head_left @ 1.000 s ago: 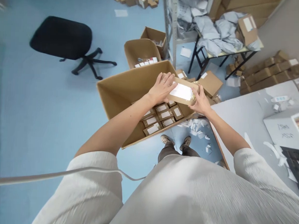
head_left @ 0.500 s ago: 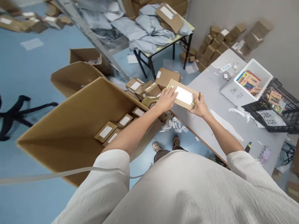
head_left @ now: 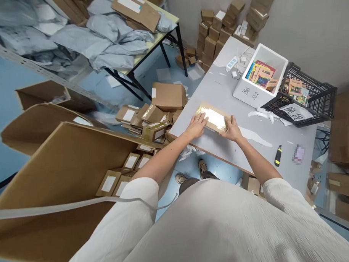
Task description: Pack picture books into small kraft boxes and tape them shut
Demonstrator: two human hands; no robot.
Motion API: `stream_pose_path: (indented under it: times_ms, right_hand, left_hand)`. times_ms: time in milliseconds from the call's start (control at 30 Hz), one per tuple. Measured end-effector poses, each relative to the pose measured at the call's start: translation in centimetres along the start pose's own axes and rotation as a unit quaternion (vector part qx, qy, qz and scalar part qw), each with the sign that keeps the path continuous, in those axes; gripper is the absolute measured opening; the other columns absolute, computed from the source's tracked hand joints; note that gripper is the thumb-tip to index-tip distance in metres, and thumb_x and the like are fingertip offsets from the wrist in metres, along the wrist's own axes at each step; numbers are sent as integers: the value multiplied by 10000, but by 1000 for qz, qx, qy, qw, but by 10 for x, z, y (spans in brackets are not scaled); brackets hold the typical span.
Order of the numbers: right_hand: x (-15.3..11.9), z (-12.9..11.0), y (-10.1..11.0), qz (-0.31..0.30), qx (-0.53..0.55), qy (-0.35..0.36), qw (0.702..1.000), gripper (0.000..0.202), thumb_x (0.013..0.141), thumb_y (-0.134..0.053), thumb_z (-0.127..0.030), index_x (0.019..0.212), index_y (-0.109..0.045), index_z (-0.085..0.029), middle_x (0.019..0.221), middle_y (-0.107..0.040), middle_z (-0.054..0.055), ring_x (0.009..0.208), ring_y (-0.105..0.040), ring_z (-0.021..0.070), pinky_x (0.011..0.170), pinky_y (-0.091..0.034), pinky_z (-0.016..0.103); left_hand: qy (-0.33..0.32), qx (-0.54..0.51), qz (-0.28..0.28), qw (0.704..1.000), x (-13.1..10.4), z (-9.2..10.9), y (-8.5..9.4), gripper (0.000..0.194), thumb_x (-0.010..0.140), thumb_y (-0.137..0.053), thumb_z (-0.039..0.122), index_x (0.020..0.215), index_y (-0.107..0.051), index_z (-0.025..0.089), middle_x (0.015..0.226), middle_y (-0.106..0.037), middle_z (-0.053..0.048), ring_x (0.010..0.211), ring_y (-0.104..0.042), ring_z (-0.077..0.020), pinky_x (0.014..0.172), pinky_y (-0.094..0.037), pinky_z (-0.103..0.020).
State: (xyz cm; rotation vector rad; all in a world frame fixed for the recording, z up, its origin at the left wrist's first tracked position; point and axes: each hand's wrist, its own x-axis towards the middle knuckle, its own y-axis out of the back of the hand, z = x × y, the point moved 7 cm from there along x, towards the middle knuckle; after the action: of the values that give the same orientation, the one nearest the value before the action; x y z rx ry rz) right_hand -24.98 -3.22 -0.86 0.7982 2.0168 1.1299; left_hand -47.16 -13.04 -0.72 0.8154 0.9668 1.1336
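Over the near left part of the grey table (head_left: pixel 204 90), I hold a small taped cardboard box (head_left: pixel 213 117) with a white label facing up. My left hand (head_left: pixel 196 126) grips its left end, fingers lying over the top. At the opposite end, my right hand (head_left: pixel 232 128) wraps round the right edge with the thumb below. Whether the box rests on the table or hovers just above it, I cannot tell. A black and yellow utility knife (head_left: pixel 278 155) lies on the table to the right of my hands.
A white bin (head_left: pixel 248 94) with booklets and a black crate (head_left: pixel 312 116) stand at the table's far right. Left of me is a large open carton (head_left: pixel 56 161) holding labelled boxes. Loose boxes (head_left: pixel 156 115) crowd the floor beside the table. Grey parcels (head_left: pixel 109 33) cover another table.
My view has turned right. Both hands have carried the box from the table's left edge to over the tabletop, keeping hold of it.
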Motion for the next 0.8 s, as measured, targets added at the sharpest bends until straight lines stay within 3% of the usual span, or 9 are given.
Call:
stream_pose_path:
  times_ms: [100,233,300,400,567,700,800]
  right_hand:
    - [5,8,-3,-13,-23,-19,999,1137,829,-871,-600,1787,-354,-270,1902,-85,267,1601,-508,486,1152,-582,607]
    - [10,5,4,11,-61,3,998,1016,898,-824,-666,1752,-431,-280,1914,-127,260,1716,-287,537,1282,-375,781]
    - [12,-7,8,27,-70,34,997,931,941,-782,-673,1723,-475,-273,1915,-143,253,1734,-222,537,1302,-281,829]
    - [22,-38,6,28,-81,89,992,850,994,-729,-622,1710,-495,-229,1909,-157,266,1741,-192,524,1317,-247,819]
    - [48,-122,-21,10,-86,199,976,786,1030,-683,-557,1709,-503,-205,1902,-197,262,1727,-230,509,1320,-278,774]
    - [54,-205,-56,-28,-72,299,951,745,1041,-657,-507,1699,-529,-182,1892,-246,261,1704,-275,506,1319,-291,760]
    - [46,-266,-86,-70,-65,368,925,710,1044,-640,-460,1689,-550,-178,1879,-294,254,1692,-306,490,1314,-320,739]
  left_hand:
    - [5,0,-12,1000,8,0,-2,970,937,-627,231,1841,-283,155,1935,-172,-228,1810,-124,-409,1434,-130,-692]
    - [15,-6,-6,1000,12,-5,6,855,984,-565,224,1813,-361,163,1914,-262,-218,1790,-215,-390,1436,-151,-678]
    - [31,-14,9,999,6,-13,13,812,1013,-546,246,1803,-380,162,1897,-304,-222,1776,-258,-379,1438,-173,-656]
    - [70,-16,40,997,-16,-32,23,806,1029,-569,298,1803,-378,175,1889,-323,-219,1762,-290,-376,1438,-189,-635]
    - [164,-11,54,985,-86,-78,32,868,1003,-646,335,1815,-370,202,1900,-313,-202,1754,-305,-402,1436,-203,-636]
    - [260,-14,75,963,-169,-115,36,794,1033,-605,314,1794,-409,199,1892,-330,-200,1742,-334,-389,1427,-235,-610]
    - [331,-27,88,939,-240,-137,29,744,1052,-564,297,1776,-434,187,1877,-353,-208,1725,-366,-377,1412,-281,-590]
